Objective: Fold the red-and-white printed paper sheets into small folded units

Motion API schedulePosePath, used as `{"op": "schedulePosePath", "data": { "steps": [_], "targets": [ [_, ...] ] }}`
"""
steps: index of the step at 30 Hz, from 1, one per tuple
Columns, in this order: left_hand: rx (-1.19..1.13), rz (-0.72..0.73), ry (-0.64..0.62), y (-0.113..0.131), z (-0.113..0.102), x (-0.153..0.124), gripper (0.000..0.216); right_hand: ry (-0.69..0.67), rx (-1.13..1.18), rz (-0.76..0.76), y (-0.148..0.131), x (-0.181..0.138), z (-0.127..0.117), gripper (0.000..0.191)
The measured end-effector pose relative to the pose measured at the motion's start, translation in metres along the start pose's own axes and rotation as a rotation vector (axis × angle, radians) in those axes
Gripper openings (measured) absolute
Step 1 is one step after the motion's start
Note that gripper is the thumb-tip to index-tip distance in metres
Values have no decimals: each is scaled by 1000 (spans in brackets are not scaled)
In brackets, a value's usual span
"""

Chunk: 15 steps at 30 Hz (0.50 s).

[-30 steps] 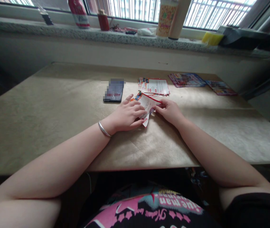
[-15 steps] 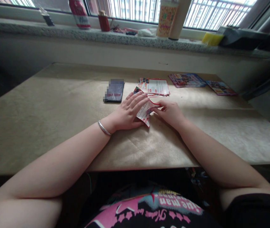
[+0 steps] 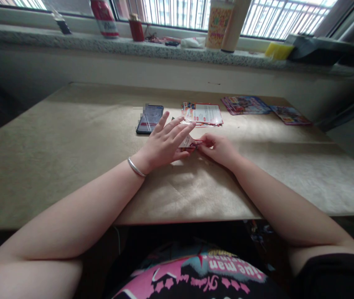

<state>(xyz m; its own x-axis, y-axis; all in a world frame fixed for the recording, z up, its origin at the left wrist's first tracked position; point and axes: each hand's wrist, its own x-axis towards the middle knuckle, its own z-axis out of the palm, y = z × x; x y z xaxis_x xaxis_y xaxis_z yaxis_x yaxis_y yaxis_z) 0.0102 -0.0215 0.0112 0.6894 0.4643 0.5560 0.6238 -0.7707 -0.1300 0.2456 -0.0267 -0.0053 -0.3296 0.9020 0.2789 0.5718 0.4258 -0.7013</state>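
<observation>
A small red-edged printed paper card (image 3: 186,143) is partly folded on the table in front of me, with white and coloured parts showing. Over it is my left hand (image 3: 166,143), its fingers spread and covering much of the card; whether the palm presses on it I cannot tell. My right hand (image 3: 218,149) pinches the card's right edge between thumb and fingers. Just beyond my left fingertips lies a dark phone (image 3: 148,119). A loose pile of white printed cards (image 3: 207,113) sits behind the hands.
Colourful cards (image 3: 247,105) lie in a pile at the back right of the table (image 3: 55,166), beside another small stack (image 3: 290,115). On the windowsill stand a red can (image 3: 104,18), a red lighter-like object (image 3: 136,29), a patterned cup (image 3: 218,25) and a yellow item (image 3: 279,50).
My left fingers have lifted and spread wider. The right hand has drawn the card's edge slightly left, and the card is folded over more. The phone's screen has lit up.
</observation>
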Motion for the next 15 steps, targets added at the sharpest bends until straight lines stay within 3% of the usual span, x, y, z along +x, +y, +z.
{"op": "schedulePosePath", "data": {
  "steps": [8, 15],
  "targets": [
    [-2, 21, -52, 2, 1, 0, 74, -21, -5, -39, 0, 0, 0, 16],
    [2, 13, -44, -3, 8, 0, 47, -37, 70, -56, -3, -1, 3, 9]
  ]
}}
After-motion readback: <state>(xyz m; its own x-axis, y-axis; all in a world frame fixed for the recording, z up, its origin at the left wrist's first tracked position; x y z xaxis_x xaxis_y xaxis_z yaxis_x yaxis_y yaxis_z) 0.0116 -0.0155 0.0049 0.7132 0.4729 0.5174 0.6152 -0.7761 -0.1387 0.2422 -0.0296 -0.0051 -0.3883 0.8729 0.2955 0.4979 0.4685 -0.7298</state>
